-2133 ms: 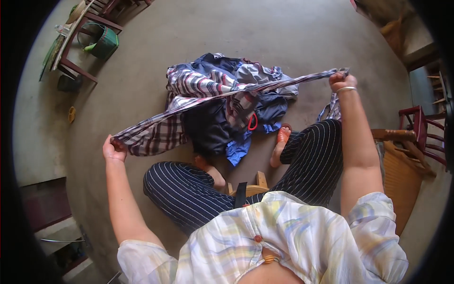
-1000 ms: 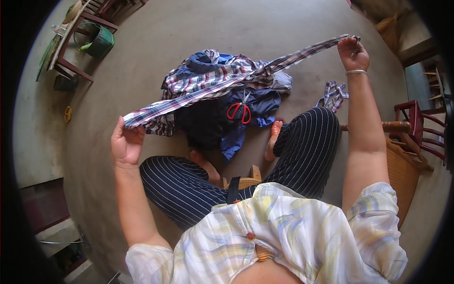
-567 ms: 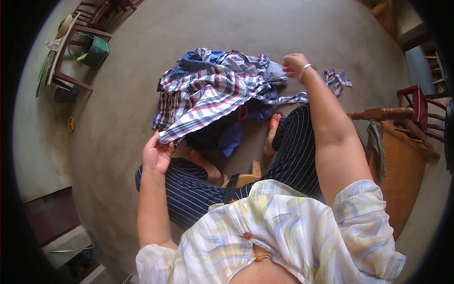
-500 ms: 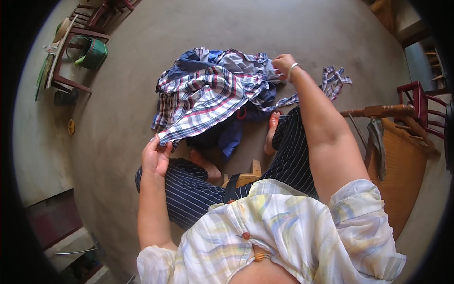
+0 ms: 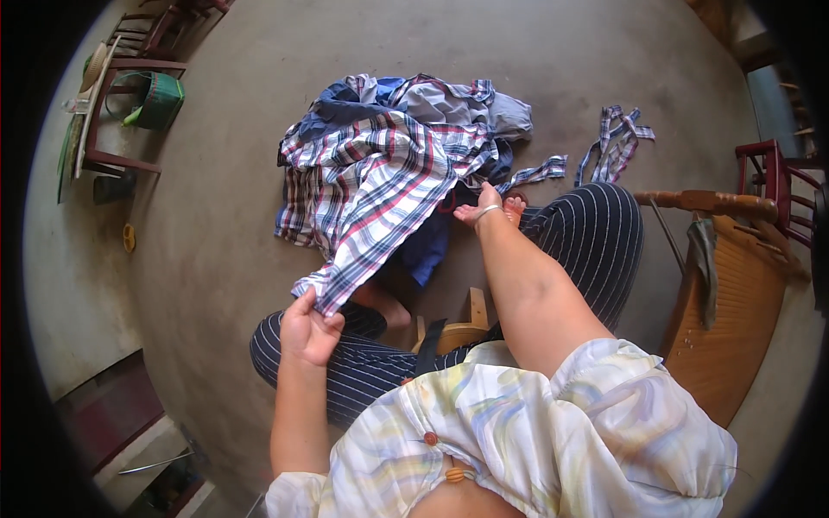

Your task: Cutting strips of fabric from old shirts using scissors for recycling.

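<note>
A heap of clothes lies on the floor in front of me, topped by a white, navy and red plaid cloth (image 5: 380, 186). My left hand (image 5: 311, 335) pinches the near corner of this cloth and pulls it out toward my left knee. At the cloth's right edge, my right hand (image 5: 484, 205) is palm up with its fingers apart; whether a fingertip touches the cloth is hard to make out. Dark blue fabric (image 5: 423, 255) shows beneath the plaid, and a grey garment (image 5: 509, 116) bulges out at the far right of the heap.
Loose plaid strips (image 5: 615, 147) lie on the floor right of the heap. My bent legs and a low wooden stool (image 5: 458, 335) are close in. To the right leans an orange-brown wooden chair (image 5: 734, 293); a green basket (image 5: 160, 101) hangs by a table at the far left.
My right hand has left the heap's far right side and come nearer, to the plaid cloth's edge. My left hand has drawn the cloth's corner slightly right and toward me.
</note>
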Demonstrator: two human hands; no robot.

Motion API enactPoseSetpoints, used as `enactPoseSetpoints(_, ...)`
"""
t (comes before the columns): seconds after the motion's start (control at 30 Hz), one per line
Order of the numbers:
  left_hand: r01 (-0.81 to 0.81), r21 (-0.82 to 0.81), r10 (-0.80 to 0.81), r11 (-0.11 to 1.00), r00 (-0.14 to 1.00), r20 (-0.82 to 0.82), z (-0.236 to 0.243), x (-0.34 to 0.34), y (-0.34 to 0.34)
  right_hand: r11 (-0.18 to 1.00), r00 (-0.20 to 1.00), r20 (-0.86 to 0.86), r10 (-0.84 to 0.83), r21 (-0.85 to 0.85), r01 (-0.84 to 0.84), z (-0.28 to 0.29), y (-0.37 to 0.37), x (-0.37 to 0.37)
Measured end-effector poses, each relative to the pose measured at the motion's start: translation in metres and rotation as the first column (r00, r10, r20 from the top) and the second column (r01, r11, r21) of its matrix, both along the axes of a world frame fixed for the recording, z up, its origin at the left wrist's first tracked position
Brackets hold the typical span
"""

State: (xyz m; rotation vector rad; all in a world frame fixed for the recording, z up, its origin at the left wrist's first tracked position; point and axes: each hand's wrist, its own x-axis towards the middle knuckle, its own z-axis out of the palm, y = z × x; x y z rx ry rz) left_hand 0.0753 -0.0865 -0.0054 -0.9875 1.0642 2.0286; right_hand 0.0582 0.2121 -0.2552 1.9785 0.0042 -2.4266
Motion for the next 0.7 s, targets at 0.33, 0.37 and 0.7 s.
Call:
enactPoseSetpoints(0.33,0.125,0.273,-0.242,0.954,0.858,0.453,0.009,0.034,0.034,0.968,0.971,-0.123,-0.203,0.125,0.218,-0.050,0.060,-0.077)
enactPoseSetpoints(0.37,0.282,0.196,-0.339,0.939,0.854,0.395,0.012,0.036,0.034,0.971,0.969,-0.151,-0.197,0.108,0.214,-0.047,0.070,-0.090)
enactPoseSetpoints(0.7,0.550,-0.256,-0.524,0.795,0.835,0.167,0.062,0.045,0.024,0.865,0.996,0.056,-0.064,0.501,0.027,-0.011,0.153,-0.138)
